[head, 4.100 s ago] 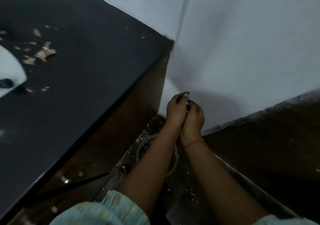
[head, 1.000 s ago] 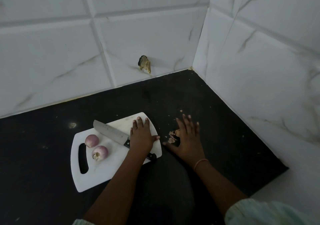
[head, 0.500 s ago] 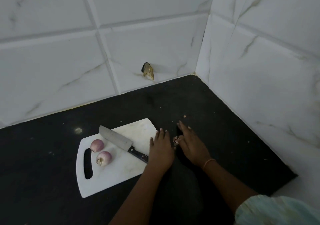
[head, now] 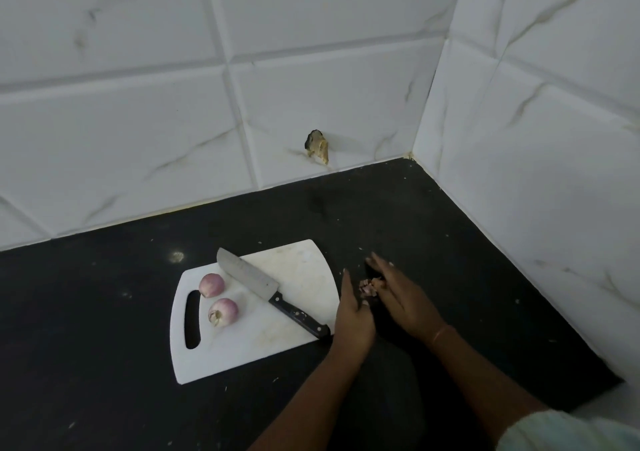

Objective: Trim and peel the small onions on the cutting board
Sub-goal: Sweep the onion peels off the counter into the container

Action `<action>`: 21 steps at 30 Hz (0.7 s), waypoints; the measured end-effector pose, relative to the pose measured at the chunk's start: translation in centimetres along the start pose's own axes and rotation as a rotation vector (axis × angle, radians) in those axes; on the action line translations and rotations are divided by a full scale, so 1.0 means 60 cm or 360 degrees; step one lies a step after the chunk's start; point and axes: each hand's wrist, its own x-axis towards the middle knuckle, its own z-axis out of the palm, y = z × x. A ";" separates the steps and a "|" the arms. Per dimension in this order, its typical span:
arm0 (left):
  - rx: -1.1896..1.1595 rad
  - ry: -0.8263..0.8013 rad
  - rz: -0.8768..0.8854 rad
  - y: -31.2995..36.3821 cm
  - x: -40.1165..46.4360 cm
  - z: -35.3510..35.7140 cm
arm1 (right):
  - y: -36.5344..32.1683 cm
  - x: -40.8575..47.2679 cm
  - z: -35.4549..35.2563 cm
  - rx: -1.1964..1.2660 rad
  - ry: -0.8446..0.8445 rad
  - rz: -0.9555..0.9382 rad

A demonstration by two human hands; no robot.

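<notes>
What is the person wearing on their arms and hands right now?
Both hands are bare, no gloves. The right hand has a thin orange band at the wrist and a pale light-green sleeve near the elbow. The left hand and forearm show no band or sleeve.

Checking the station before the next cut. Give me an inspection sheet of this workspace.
Surface: black counter, scattered specks.
Job's things: two onions on white board; knife lies diagonally across the board, unheld.
Clutter: peel scraps heaped on the counter between the hands.
Grips: left hand and right hand flank the scraps, fingers straight.
Cables: nothing seen.
Surroundings: tiled walls meeting in a corner; brown lump on the tile.
</notes>
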 end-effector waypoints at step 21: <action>-0.0210 0.0351 0.0526 -0.061 -0.034 0.057 | -0.060 -0.031 0.023 -0.0545 -0.0286 0.0013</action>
